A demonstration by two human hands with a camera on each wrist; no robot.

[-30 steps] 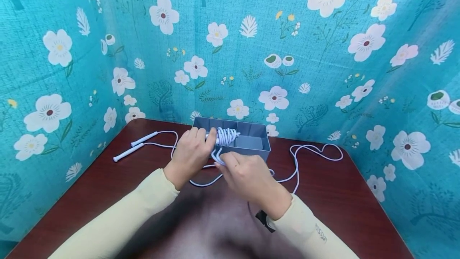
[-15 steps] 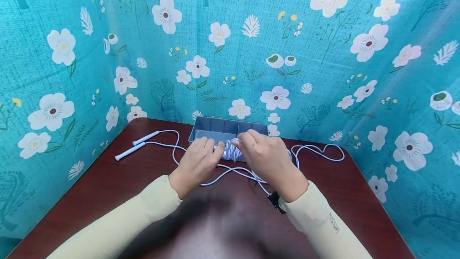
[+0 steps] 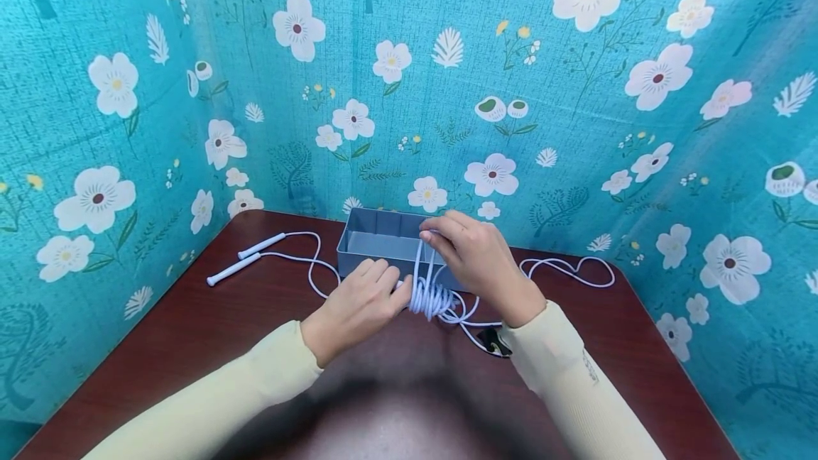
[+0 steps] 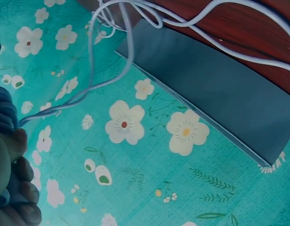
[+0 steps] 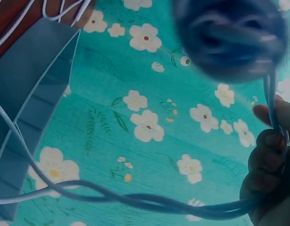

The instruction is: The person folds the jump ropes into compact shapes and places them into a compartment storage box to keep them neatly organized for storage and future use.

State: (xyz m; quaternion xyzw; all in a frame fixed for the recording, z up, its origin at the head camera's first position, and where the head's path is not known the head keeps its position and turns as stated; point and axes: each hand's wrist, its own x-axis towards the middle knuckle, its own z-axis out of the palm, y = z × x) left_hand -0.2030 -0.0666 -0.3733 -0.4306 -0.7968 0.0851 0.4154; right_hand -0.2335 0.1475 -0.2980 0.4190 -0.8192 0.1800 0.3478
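Note:
My left hand [image 3: 361, 307] grips the handle end of a jump rope, whose pale lavender cord is wound in a coil [image 3: 429, 298] just beyond its thumb. The fist hides most of the handles. Above and to the right of the coil, my right hand [image 3: 479, 258] pinches a doubled length of the cord [image 3: 418, 265], drawn taut from the winding. In the right wrist view, the coil's end [image 5: 234, 42] is blurred, and two twisted strands [image 5: 149, 202] trail from the right hand. The left wrist view shows the fingers [image 4: 29, 193] curled below the coil.
Behind the hands stands a grey divided box [image 3: 364, 261] on the dark red table [image 3: 275, 332]. Two white jump rope handles [image 3: 233, 270] lie at the left, their cord running toward the box. Loose cord [image 3: 575, 275] loops at the right. A floral curtain [image 3: 396, 133] encloses the table.
My right hand has circled from below the coil to above it, carrying the cord around. My left hand and the coil have come lower, from over the box to in front of it.

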